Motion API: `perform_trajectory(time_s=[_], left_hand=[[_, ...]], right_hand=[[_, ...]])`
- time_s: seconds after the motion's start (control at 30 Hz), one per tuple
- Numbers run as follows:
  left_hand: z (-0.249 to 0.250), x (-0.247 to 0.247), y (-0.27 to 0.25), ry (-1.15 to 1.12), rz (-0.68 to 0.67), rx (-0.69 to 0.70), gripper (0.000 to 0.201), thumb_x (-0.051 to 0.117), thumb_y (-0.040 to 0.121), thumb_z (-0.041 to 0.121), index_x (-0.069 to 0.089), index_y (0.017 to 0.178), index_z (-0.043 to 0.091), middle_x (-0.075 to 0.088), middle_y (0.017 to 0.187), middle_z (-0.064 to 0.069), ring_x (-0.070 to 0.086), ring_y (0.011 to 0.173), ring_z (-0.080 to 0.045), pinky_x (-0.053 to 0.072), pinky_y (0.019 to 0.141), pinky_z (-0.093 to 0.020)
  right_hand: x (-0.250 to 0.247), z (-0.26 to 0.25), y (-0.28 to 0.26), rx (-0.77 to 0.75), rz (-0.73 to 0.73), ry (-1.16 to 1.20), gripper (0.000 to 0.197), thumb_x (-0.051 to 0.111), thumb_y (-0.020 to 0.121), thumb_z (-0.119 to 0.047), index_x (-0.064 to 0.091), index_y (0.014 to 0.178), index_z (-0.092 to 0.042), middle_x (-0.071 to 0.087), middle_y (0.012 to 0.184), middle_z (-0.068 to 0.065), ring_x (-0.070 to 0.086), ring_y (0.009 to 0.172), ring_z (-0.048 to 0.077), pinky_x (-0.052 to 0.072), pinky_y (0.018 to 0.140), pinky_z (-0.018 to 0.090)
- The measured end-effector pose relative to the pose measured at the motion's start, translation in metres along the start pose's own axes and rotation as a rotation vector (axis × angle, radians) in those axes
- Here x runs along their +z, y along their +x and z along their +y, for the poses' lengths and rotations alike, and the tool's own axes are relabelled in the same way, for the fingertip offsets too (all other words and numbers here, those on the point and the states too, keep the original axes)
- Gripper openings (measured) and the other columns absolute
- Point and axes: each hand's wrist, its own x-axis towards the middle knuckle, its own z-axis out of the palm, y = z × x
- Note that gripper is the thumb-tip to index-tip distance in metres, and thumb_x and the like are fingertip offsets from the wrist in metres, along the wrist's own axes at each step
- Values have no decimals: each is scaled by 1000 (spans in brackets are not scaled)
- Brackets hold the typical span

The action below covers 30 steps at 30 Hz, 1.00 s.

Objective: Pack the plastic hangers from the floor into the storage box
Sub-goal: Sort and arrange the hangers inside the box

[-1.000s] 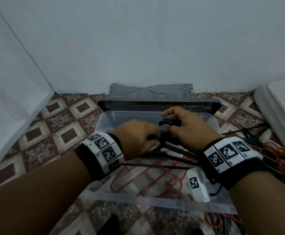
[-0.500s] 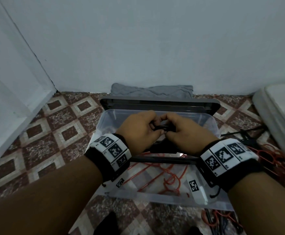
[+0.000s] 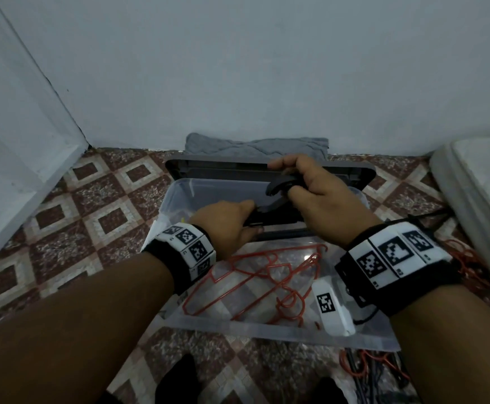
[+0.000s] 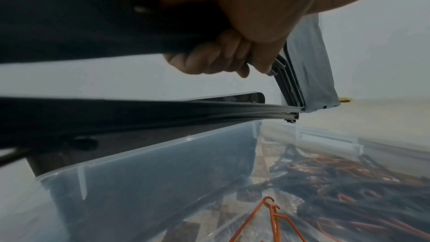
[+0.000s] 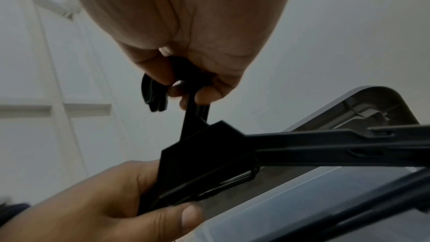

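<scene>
A bundle of black plastic hangers (image 3: 275,212) is held above the far half of the clear storage box (image 3: 281,333), just right of centre in the head view. The right hand (image 3: 319,193) has its grip closed on the stacked hooks, fingers and thumb curled round them at the top of the bundle. The left hand (image 3: 229,225), lower and to the left, has its grip closed round the shoulder of the same bundle, thumb on the near side in the right wrist view. The hanger arms run out to the right edge of that view, packed flat against each other.

Inside the box, toward the bottom centre of the head view, lie several red hangers (image 3: 255,284) on the clear floor of the box. The dark grey lid (image 3: 226,167) stands tilted behind the box, with a folded grey cloth (image 3: 255,145) between it and the wall. On the patterned tile floor (image 3: 71,217), at the right and lower right edges of the head view, lie more loose hangers (image 3: 471,263), red and black, tangled together.
</scene>
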Motion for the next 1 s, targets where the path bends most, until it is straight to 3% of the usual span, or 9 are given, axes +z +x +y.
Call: perform_trajectory(time_s=[0.07, 0.17, 0.3, 0.37, 0.53, 0.77, 0.87, 0.93, 1.0], left_hand=[[-4, -5, 2, -31, 24, 5, 25, 50, 92, 54, 38, 91, 32, 60, 84, 3, 57, 77, -21, 37, 62, -30], [-7, -15, 2, -88, 62, 49, 23, 53, 91, 54, 41, 87, 35, 51, 69, 12, 54, 64, -10, 33, 52, -27], [-6, -20, -2, -128, 112, 83, 28, 55, 88, 59, 37, 79, 39, 48, 61, 15, 44, 54, 4, 27, 46, -18], [-4, -18, -4, -137, 107, 68, 27, 51, 87, 64, 39, 83, 40, 49, 61, 15, 45, 53, 5, 28, 46, -17], [-1, -21, -7, -228, 74, 46, 48, 31, 93, 65, 45, 118, 26, 57, 78, 10, 56, 69, -5, 41, 58, -29], [-21, -33, 9, -158, -67, 41, 28, 47, 99, 44, 57, 111, 20, 68, 98, -1, 63, 86, -21, 51, 78, -37], [-36, -22, 25, -103, -46, 26, 23, 49, 98, 42, 57, 104, 21, 66, 99, -1, 61, 87, -22, 47, 74, -33], [-45, -9, 37, -73, -40, -28, 29, 50, 98, 41, 58, 111, 16, 64, 104, -5, 59, 91, -26, 42, 72, -31], [-58, 8, 48, -67, -72, -93, 32, 49, 99, 39, 57, 115, 13, 64, 108, -9, 59, 97, -29, 39, 73, -30]], right_hand=[[-7, 7, 1, 7, 13, -61, 54, 55, 89, -10, 44, 136, -34, 56, 126, -10, 55, 109, 0, 46, 87, 13], [-12, 20, -1, 95, -99, -404, 60, 64, 85, -23, 42, 140, -30, 50, 139, -1, 48, 127, 16, 41, 104, 32], [-6, 30, -5, 162, -171, -586, 33, 56, 90, -18, 56, 122, -24, 64, 117, 4, 59, 109, 27, 46, 87, 34], [-4, 29, -4, 166, -150, -579, 37, 51, 91, -17, 54, 127, -28, 64, 118, 3, 59, 109, 28, 45, 94, 42], [4, 34, 3, 163, -125, -603, 32, 50, 91, -18, 54, 120, -30, 62, 120, 2, 56, 112, 28, 41, 99, 50], [19, 56, 35, 128, -172, -661, 33, 51, 90, -17, 56, 122, -24, 60, 117, 6, 54, 113, 30, 40, 101, 48], [32, 77, 50, 144, -168, -730, 35, 55, 90, -21, 55, 124, -21, 55, 119, 9, 50, 116, 33, 39, 101, 47], [39, 91, 54, 163, -41, -809, 41, 60, 87, -30, 53, 126, -20, 49, 124, 11, 45, 117, 34, 39, 99, 45], [47, 103, 56, 94, 133, -750, 31, 64, 83, -33, 57, 108, -17, 53, 110, 9, 48, 104, 30, 42, 88, 39]])
